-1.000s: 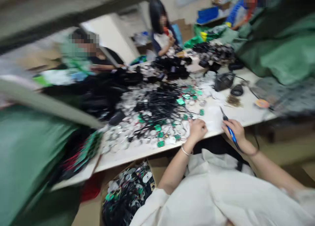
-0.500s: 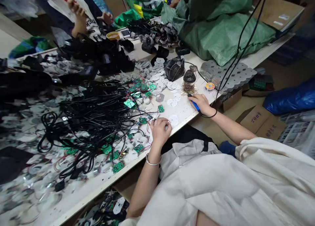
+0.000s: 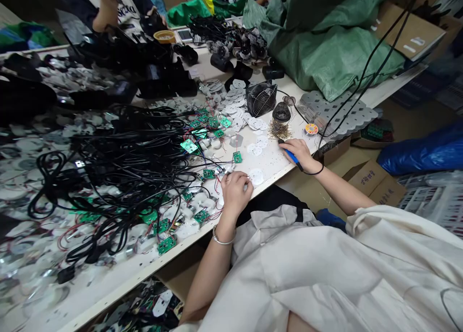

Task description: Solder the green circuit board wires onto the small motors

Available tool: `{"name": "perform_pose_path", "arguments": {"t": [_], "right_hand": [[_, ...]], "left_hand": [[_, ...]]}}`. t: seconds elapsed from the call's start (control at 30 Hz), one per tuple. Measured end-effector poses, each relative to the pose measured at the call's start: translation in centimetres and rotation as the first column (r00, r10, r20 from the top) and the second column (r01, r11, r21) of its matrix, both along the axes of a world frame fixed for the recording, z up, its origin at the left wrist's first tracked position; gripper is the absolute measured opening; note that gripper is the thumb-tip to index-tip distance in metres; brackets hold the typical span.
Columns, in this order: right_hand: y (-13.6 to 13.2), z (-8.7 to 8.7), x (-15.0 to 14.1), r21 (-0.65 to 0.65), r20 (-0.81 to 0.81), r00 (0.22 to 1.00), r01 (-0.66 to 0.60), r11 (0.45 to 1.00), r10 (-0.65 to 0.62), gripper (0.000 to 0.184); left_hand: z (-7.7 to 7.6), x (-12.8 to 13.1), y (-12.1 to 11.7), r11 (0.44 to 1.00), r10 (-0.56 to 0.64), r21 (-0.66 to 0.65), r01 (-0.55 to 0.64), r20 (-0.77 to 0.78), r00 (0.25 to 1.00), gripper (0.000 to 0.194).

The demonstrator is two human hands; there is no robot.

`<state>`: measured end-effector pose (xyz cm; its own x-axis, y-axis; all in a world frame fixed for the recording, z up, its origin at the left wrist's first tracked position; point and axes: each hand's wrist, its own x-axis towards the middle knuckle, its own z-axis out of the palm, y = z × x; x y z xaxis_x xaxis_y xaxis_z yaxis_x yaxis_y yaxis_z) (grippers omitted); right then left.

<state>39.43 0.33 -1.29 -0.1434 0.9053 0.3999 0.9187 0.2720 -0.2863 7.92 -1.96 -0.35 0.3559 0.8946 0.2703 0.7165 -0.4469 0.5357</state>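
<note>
Blue-handled soldering iron (image 3: 293, 159) pinched in right hand (image 3: 301, 154), near solder spool (image 3: 311, 129); left hand (image 3: 237, 192) beside white disc (image 3: 256, 176), grip unclear.

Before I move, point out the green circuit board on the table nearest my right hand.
The green board just beyond your left hand, farther right than the other green boards.

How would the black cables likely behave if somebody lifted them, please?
The black cables are likely floppy, since they lie in loose loops. Being tangled, they would probably snag each other, and might drag green circuit boards lying beside them.
</note>
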Motion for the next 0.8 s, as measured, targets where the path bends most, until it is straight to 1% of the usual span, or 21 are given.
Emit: {"name": "perform_pose_path", "arguments": {"t": [0.1,0.23,0.33,0.47,0.57,0.67,0.8], "right_hand": [[-0.2,0.1,0.0,0.018,-0.019,0.999,0.050,0.999,-0.049,0.036],[-0.3,0.0,0.3,0.005,-0.024,0.999,0.044,0.999,-0.044,0.034],[-0.1,0.0,0.7,0.004,-0.028,0.997,0.069,0.998,-0.069,0.037],[0.2,0.1,1.1,-0.020,-0.020,0.999,0.025,0.999,-0.026,0.035],[0.3,0.2,1.2,-0.013,-0.030,0.999,0.044,0.999,-0.045,0.037],[0.2,0.4,1.2,-0.025,-0.031,0.999,0.019,1.000,-0.020,0.036],[0.1,0.5,1.2,-0.025,-0.044,0.999,0.026,0.999,-0.027,0.038]], "left_hand": [[0.0,-0.1,0.0,1.000,-0.014,0.009,0.014,-0.009,1.000,0.014],[-0.1,-0.1,0.0,1.000,-0.023,0.015,0.024,-0.009,1.000,0.013],[-0.1,-0.1,-0.1,1.000,-0.018,0.011,0.018,-0.004,1.000,0.014],[-0.1,0.0,-0.2,1.000,-0.007,0.004,0.007,-0.001,1.000,0.014],[-0.1,0.0,-0.1,1.000,-0.006,0.004,0.006,-0.001,1.000,0.014],[-0.2,-0.1,-0.1,1.000,-0.013,0.014,0.013,0.004,1.000,0.013],[-0.3,-0.1,-0.1,0.999,-0.022,0.045,0.021,0.026,0.999,0.015]]}}
